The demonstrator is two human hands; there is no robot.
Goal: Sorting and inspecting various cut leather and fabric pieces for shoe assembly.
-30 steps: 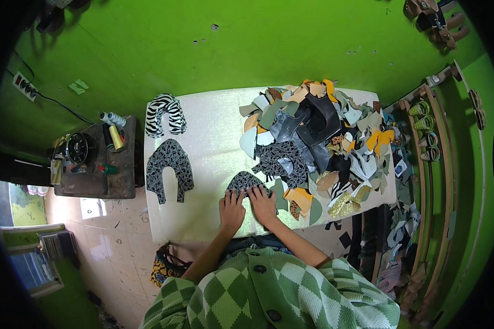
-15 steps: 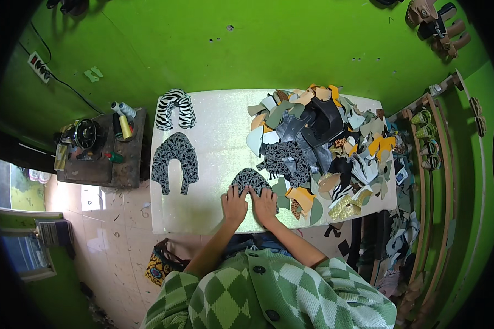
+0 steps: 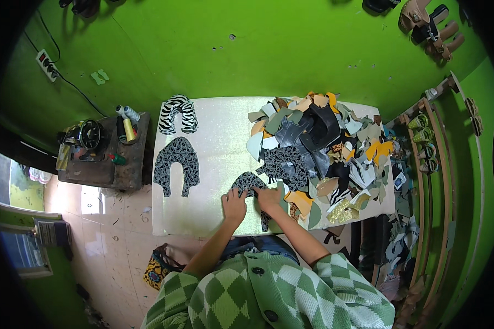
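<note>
A black-and-grey patterned U-shaped piece of shoe material [image 3: 248, 179] lies at the table's near edge, its curved end pointing away from me. My left hand [image 3: 234, 207] rests on its left side with the fingers stretched out over it. On its right side, my right hand [image 3: 269, 200] is turned inward, with fingertips drawn together at the inner edge; the exact grip is partly hidden. One leg of the piece shows below the right hand. A larger matching piece [image 3: 177, 157] lies flat to the left, with a stack of zebra-striped U-shaped pieces [image 3: 178, 104] beyond it.
A heap of cut scraps [image 3: 323, 129] covers the right of the white table [image 3: 217, 131]. Left stands a sewing machine [image 3: 86, 134] with thread cones [image 3: 128, 129]. A wooden rack [image 3: 433, 120] with sandals is at the right, beside scraps on the floor.
My right hand has turned inward and drawn its fingers together, uncovering a leg of the patterned piece. My left hand stays nearly in place. The whole view has shifted slightly.
</note>
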